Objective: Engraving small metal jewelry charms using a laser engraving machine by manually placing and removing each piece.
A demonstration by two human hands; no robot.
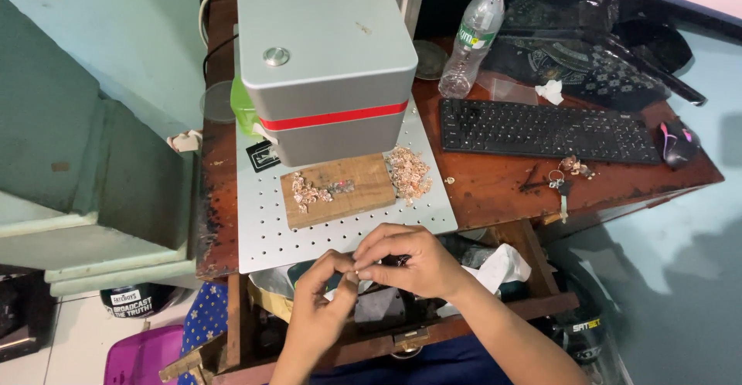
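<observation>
Both hands met at six o'clock below the perforated plate [340, 238]: left hand [321, 304] and right hand [410, 261] pinched fingertips shut on a tiny piece [357, 267], steadying it; similar pieces lay on the wooden block [363, 192] at twelve o'clock.

I'm pinching a tiny pale piece [357, 266] between my fingertips. It's sitting above the open drawer [533, 257], mostly hidden.
</observation>
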